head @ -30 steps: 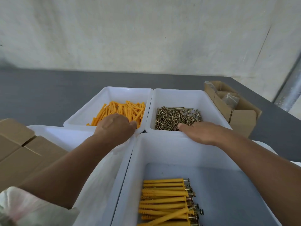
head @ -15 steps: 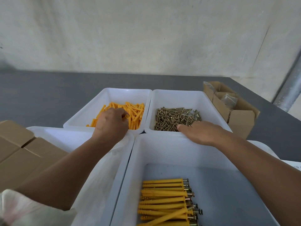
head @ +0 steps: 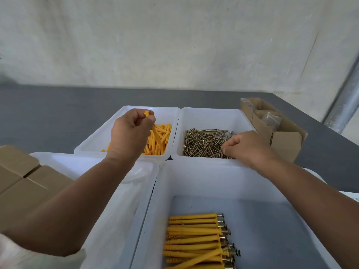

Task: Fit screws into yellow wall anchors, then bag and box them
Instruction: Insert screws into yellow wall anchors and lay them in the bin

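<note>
My left hand [head: 132,133] is lifted above the far left white bin [head: 97,140] and grips a yellow wall anchor [head: 147,113], whose end sticks out between thumb and fingers. Loose yellow anchors [head: 160,140] lie in that bin. My right hand [head: 244,146] reaches into the far right bin [head: 211,117], its fingers curled down among the brass screws [head: 204,144]; whether it holds one is hidden. In the near bin [head: 272,220] lie several anchors with screws fitted [head: 196,241].
A near left white bin [head: 81,162] holds clear plastic bags. Closed cardboard boxes [head: 21,181] stand at the left edge. An open cardboard box [head: 279,140] with bagged items sits at the right. Grey tabletop [head: 58,113] runs back to a pale wall.
My left hand rose out of the anchor bin with one anchor in its grip. My right hand went from lying flat at the screw bin's edge to curling its fingers into the screws.
</note>
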The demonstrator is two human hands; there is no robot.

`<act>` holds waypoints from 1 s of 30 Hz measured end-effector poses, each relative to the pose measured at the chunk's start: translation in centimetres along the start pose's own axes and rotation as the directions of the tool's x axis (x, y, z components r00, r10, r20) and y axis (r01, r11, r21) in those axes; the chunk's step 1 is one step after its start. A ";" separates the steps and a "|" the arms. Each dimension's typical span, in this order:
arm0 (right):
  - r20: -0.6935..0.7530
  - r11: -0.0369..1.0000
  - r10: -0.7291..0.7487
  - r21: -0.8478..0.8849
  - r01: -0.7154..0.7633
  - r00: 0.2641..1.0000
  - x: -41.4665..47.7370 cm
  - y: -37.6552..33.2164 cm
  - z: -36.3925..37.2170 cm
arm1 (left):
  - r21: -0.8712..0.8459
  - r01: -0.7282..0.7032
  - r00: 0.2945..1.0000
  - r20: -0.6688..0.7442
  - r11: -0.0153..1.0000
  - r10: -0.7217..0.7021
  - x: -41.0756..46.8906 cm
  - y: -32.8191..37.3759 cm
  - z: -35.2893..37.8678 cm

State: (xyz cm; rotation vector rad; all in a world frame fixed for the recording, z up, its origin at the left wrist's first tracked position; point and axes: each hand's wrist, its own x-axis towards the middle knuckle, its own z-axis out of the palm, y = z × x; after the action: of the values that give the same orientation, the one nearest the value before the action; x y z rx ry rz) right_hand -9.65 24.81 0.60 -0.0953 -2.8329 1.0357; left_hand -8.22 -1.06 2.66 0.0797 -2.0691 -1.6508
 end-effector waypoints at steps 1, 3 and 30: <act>-0.003 0.996 0.014 0.085 -0.013 1.000 0.1 0.1 -0.1 | -0.107 0.067 0.997 0.045 0.992 -0.062 -0.1 0.3 0.0; -0.012 0.963 0.032 0.268 -0.028 0.999 0.2 0.1 -0.4 | -0.241 0.207 0.969 0.185 0.948 -0.164 -0.4 0.6 0.3; -0.132 0.633 -0.067 0.760 0.145 0.989 -1.4 -3.7 -2.1 | 0.014 0.220 0.756 0.630 0.975 -0.179 -3.2 0.6 2.3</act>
State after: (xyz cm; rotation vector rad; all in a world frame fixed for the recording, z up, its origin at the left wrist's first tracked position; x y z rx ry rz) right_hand -8.01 23.19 4.49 0.1081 -2.0294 2.0362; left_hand -6.17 2.27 1.83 -0.3350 -2.5604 -2.0802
